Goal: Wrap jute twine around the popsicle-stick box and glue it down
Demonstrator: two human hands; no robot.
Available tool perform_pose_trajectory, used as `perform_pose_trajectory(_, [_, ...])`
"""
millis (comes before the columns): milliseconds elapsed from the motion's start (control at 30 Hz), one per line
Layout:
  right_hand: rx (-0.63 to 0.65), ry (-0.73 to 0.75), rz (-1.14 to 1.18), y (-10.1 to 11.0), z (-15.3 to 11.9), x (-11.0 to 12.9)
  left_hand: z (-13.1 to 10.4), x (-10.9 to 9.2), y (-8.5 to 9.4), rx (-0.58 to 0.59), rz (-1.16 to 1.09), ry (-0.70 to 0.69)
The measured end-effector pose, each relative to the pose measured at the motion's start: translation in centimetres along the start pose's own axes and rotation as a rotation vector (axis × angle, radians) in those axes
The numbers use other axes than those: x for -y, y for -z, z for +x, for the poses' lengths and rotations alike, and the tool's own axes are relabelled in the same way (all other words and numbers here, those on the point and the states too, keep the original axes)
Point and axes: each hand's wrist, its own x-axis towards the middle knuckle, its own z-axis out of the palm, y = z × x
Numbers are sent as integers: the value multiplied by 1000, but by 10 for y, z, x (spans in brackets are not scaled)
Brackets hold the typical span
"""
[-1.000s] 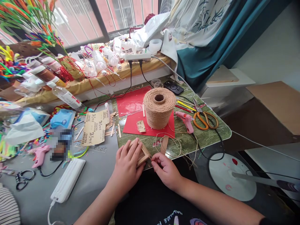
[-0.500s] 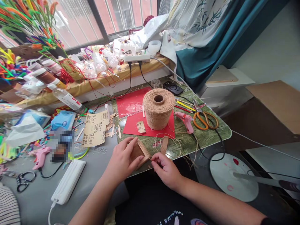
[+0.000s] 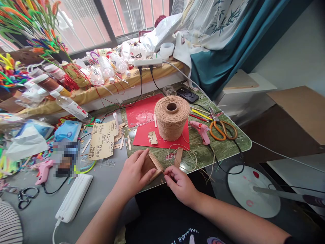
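My left hand [image 3: 133,173] is closed around a shallow wooden box [image 3: 157,163], its thumb on the near rim and its fingers over the far side. My right hand [image 3: 180,185] pinches at the box's right corner, thumb against forefinger, on what looks like the end of a thin twine. Loose loops of twine [image 3: 194,165] lie just beyond this hand, over a flat wooden strip [image 3: 178,156]. Behind them a big spool of jute twine [image 3: 170,123] stands upright on red card [image 3: 142,137]. The box's left part is hidden under my left hand.
Right of the spool lie a pink glue gun [image 3: 202,131] and orange-handled scissors [image 3: 220,130]. Left are sandpaper [image 3: 103,140], craft sticks [image 3: 122,140], a white power strip [image 3: 74,198] and another pink glue gun [image 3: 43,171]. A phone [image 3: 188,95] lies at the back.
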Motion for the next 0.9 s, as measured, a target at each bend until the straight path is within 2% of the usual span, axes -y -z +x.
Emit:
perform_pose_trajectory(133, [0,-10,3,0,0,-2,-2,0,2,-30,-2,4])
perform_pose_trajectory(367, [-4,5,15,0,1,0,-3,-6,9,21,69,-124])
perform_pose_trajectory(633, [-7,4,10,0,2,2,-7,-2,-1,-9,-3,-35])
perform_pose_trajectory(900, [-6,5,-3,0,1,0,-6,1,-2,46,13,-38])
